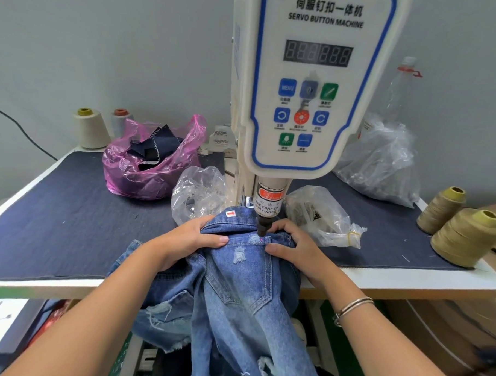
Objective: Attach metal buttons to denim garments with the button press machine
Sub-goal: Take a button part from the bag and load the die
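Observation:
A ripped blue denim garment (243,275) lies under the white servo button machine (316,85) and hangs off the table's front edge. The machine's dark punch tip (261,227) stands just above a pink mark on the denim. My left hand (195,236) grips the bunched denim left of the punch, thumb on top. My right hand (291,242) grips the fabric right of the punch, fingers curled over the fold. No button is visible under the punch.
A dark cloth covers the table (69,217). A pink bag of dark scraps (151,161) sits back left, clear bags of metal parts (198,197) (322,216) flank the machine, a larger bag (384,162) back right. Thread cones (466,237) stand at right.

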Tool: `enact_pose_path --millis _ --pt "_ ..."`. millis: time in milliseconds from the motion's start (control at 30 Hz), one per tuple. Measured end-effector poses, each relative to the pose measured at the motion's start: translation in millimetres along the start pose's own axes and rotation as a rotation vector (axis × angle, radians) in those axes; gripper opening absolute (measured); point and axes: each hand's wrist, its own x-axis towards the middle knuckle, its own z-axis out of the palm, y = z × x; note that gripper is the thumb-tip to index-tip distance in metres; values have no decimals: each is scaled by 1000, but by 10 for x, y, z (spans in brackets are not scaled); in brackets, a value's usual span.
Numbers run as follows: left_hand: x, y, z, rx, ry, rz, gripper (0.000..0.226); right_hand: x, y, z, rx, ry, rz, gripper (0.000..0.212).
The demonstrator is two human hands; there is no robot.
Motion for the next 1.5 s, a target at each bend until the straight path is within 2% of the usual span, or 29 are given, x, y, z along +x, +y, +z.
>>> enact_pose_path --millis 167,267,500,667,767,867,1500 --pt "-1 -20 -7 -9 7 9 60 -22 -33 -19 -8 -55 -5 41" --pt "-2 -22 -5 -7 10 5 51 -28 -43 -31 14 -72 0 46" --pt "-9 -24 -10 -20 16 16 60 -31 -36 -25 36 -79 5 41" --pt "-6 -31 -17 -40 13 23 57 -25 -11 -17 19 -71 3 30" --pt "-9 -36 -15 -53 19 21 46 -31 -19 -13 24 -70 -9 38" --pt "-11 -32 -5 -46 24 19 46 -29 -20 -13 24 -69 -9 42" --pt "-13 -42 -7 -95 23 34 46 -21 -18 -9 25 -74 12 31"
